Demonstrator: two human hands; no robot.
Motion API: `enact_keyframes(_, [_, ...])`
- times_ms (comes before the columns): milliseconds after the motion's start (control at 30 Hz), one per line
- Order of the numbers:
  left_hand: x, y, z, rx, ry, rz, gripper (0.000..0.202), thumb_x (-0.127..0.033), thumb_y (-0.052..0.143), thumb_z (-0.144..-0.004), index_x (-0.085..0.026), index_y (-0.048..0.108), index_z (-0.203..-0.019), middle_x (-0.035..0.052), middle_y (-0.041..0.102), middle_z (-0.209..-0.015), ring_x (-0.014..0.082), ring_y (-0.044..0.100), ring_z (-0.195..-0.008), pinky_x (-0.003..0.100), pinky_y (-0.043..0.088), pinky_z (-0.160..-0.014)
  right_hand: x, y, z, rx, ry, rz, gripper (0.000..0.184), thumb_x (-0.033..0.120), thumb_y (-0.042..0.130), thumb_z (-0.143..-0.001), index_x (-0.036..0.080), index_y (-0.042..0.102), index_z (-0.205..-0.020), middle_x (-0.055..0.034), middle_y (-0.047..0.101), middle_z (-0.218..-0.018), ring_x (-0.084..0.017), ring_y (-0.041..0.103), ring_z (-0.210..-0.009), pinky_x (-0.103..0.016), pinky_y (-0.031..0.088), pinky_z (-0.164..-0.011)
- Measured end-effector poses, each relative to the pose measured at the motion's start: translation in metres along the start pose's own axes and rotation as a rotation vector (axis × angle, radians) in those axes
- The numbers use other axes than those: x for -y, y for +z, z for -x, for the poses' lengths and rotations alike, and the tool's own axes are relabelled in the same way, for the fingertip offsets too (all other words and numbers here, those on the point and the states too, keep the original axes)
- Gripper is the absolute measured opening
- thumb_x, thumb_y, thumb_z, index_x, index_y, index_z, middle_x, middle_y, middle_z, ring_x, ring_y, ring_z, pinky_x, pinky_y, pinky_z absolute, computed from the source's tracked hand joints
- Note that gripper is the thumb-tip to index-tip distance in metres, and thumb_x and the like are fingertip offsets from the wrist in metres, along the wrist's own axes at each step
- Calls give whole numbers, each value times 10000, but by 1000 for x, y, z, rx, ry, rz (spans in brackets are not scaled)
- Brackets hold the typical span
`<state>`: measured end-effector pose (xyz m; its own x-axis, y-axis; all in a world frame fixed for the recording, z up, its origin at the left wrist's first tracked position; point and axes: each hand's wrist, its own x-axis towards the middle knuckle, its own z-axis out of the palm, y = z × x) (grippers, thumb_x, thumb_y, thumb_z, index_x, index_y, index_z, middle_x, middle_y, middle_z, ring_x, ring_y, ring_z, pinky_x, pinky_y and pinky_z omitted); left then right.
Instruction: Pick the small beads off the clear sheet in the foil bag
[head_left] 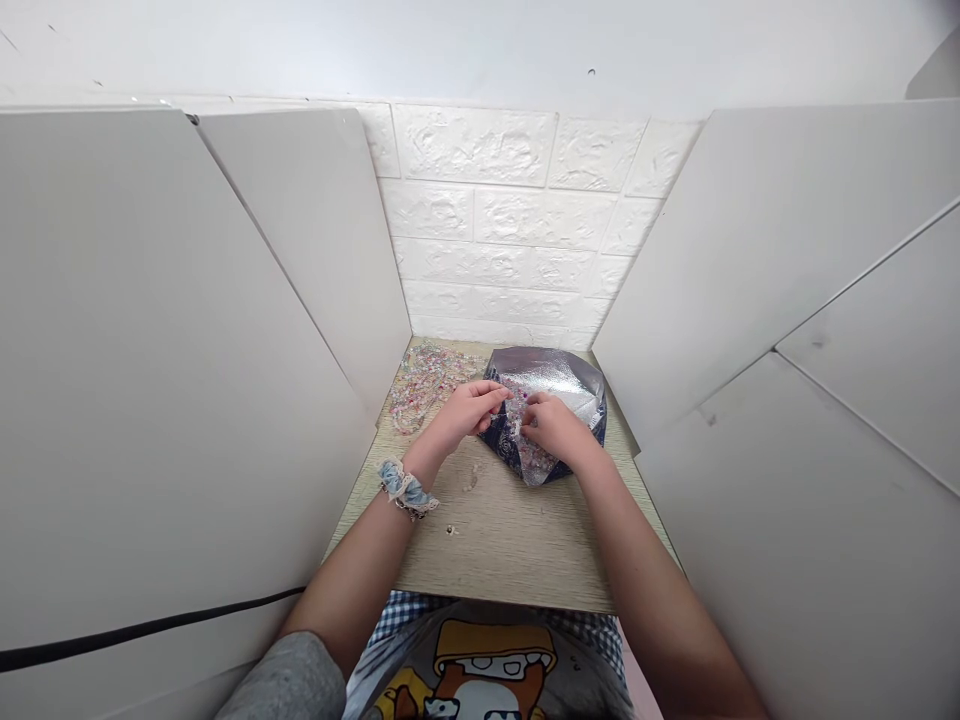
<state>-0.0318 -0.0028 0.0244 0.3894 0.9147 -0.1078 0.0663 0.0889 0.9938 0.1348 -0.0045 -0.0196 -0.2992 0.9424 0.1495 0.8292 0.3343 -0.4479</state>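
Note:
My left hand point(466, 412) and my right hand point(553, 425) meet over the mouth of a dark blue bag with a silver foil lining point(559, 385) that lies open on the wooden table point(510, 545). Both hands have their fingers pinched together on something small among the little beads in the bag point(534, 458). What exactly they pinch is too small to make out. A frilly blue scrunchie point(405, 488) sits on my left wrist.
A heap of pale beaded strands point(427, 385) lies at the table's back left. A few loose beads point(471, 478) lie near my left wrist. White panels point(172, 380) wall in the narrow table on both sides, with a white brick wall point(502, 240) behind.

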Motion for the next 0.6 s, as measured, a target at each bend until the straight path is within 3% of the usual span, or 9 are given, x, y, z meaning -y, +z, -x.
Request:
enact_keyframes(167, [-3, 2, 2, -17, -48, -39, 208, -340, 525, -694, -132, 530, -695, -78, 288, -431, 11, 231, -336, 172, 138, -338, 7, -5, -3, -105, -14, -210, 111, 154, 439, -731, 183, 535, -684, -54, 536, -809, -179, 491, -786, -321, 379, -731])
enact_keyframes(300, [-4, 3, 2, 9, -85, -51, 157, -299, 509, -688, -143, 519, -678, -79, 269, -422, 14, 203, -330, 181, 110, -342, 16, -11, -6, -170, 84, -590, 170, 321, 374, -807, 200, 486, -765, -13, 539, -810, -150, 493, -761, -303, 407, -697])
enact_keyframes(433, [-3, 2, 2, 24, -81, -56, 166, -317, 514, -678, -151, 519, -672, -79, 261, -431, 16, 203, -334, 182, 120, -349, 21, -9, -6, -105, 121, -958, 277, 450, 369, -804, 204, 494, -783, -16, 542, -922, -135, 508, -840, -291, 431, -739])
enact_keyframes(600, [-1, 1, 2, 26, -73, -78, 189, -337, 512, -676, -148, 521, -678, -79, 247, -437, 19, 194, -354, 179, 126, -362, 24, -9, -5, -63, 112, -1198, 243, 436, 500, -741, 201, 532, -794, -21, 532, -982, -121, 511, -842, -286, 448, -747])
